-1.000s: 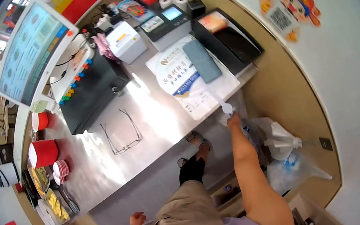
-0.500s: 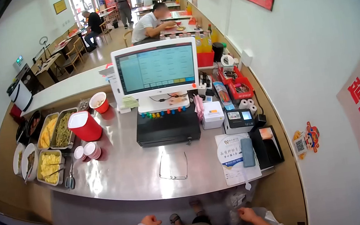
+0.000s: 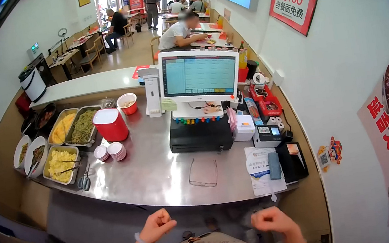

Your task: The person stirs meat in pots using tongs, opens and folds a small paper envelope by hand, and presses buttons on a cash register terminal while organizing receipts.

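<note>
My left hand [image 3: 157, 225], with a white band at its wrist, is raised in front of the steel counter [image 3: 163, 180], its fingers curled and the thumb pointing right. My right hand [image 3: 270, 220] is curled too, near the counter's front edge below the printed sheet [image 3: 262, 189]. I make out nothing in either hand. On the counter, between and beyond my hands, lie eyeglasses [image 3: 204, 184]. Behind them a black cash drawer [image 3: 200, 135] stands under a white touchscreen terminal [image 3: 200, 75].
At left are food trays [image 3: 62, 165], scissors [image 3: 84, 180], a red container [image 3: 110, 125] and stacked small cups [image 3: 116, 151]. A phone [image 3: 274, 166] and black box [image 3: 291, 161] sit at right. A person [image 3: 182, 32] sits beyond the terminal.
Both hands have risen toward the counter edge and look larger. The view has shifted, so the counter's objects appear farther right.
</note>
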The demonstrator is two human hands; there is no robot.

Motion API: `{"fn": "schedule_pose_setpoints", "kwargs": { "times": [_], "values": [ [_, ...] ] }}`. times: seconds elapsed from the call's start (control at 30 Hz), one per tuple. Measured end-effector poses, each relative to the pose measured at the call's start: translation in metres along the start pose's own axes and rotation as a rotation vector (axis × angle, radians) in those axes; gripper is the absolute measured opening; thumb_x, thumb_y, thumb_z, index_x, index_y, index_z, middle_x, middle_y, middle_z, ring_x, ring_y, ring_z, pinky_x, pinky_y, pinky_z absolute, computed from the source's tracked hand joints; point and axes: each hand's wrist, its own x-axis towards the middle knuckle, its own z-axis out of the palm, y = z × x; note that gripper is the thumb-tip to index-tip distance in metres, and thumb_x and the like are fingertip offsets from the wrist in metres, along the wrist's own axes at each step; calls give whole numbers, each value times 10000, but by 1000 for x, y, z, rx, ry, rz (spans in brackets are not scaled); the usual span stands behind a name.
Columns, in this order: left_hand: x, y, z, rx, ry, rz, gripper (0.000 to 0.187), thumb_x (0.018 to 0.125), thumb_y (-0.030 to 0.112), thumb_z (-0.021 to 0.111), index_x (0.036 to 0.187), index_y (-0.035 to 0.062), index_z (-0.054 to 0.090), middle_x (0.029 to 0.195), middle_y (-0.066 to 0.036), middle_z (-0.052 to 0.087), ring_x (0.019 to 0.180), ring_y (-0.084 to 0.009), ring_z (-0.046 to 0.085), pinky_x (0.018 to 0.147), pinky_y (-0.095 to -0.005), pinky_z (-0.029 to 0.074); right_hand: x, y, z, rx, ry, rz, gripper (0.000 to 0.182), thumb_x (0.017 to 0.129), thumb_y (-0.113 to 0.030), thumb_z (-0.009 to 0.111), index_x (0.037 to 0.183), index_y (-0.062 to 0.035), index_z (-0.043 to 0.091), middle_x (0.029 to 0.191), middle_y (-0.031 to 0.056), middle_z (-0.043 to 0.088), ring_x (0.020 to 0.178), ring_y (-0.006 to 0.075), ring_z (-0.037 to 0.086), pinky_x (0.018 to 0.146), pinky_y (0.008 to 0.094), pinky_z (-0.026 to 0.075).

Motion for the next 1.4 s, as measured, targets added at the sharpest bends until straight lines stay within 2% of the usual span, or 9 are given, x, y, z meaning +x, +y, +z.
{"fn": "schedule_pose_setpoints", "kwargs": {
  "times": [0.17,0.23,0.3,0.43,0.77,0.9,1.03,1.17,1.4],
  "values": [
    [-38,109,2,-15,-1087,853,95,753,19,657,809,-36,604,832,-128,602,610,-212,523,549,-313,417,27,-92,39,97,-793,-699,133,796,-74,601,745,45,571,791,162,570,720,274,532,615,326,406],
    [-54,140,10,55,-1086,899,76,787,45,595,816,-20,623,840,-114,610,656,-213,538,568,-312,421,33,-118,52,102,-872,-829,188,748,16,617,930,-26,641,864,67,603,732,203,534,658,320,402],
    [-64,153,21,140,-961,1101,110,780,93,599,738,14,664,779,-93,629,626,-217,558,510,-314,409,38,-119,54,103,-905,-811,108,772,-2,603,872,5,642,859,102,600,727,232,549,632,328,420],
    [-75,159,14,242,-952,957,112,776,110,611,761,16,669,771,-89,622,618,-212,555,507,-299,394,46,-125,59,43,-968,-825,97,820,-37,562,814,30,632,837,127,595,727,259,562,625,333,436],
    [-70,172,27,241,-870,1167,89,776,73,609,751,8,665,713,-83,601,553,-183,523,483,-289,379,39,-147,51,-125,-1000,-782,216,890,-77,438,782,21,598,822,149,582,708,273,561,578,326,431],
    [-72,187,32,119,-894,1331,109,796,75,595,746,-4,652,722,-90,594,564,-174,521,489,-269,382,30,-167,51,-63,-856,-988,210,885,-67,441,768,38,580,791,180,569,633,274,552,507,310,420],
    [-72,193,43,233,-1200,1152,160,845,78,525,764,3,641,789,-94,594,604,-185,538,494,-268,384,25,-164,56,-172,-977,-1017,193,883,-78,457,789,30,586,812,150,570,634,247,546,522,309,413],
    [-70,186,42,254,-1210,1060,156,850,60,502,812,12,646,804,-96,597,611,-194,541,505,-277,388,28,-162,60,-238,-1015,-938,151,856,-140,528,826,-16,610,840,105,568,654,238,546,550,312,408],
    [-73,202,42,312,-1161,1100,175,848,51,495,765,12,645,762,-92,595,578,-191,530,501,-282,390,23,-159,29,-175,-900,-809,315,912,-202,379,758,54,477,822,194,489,662,340,474,596,400,405]
  ]
}}
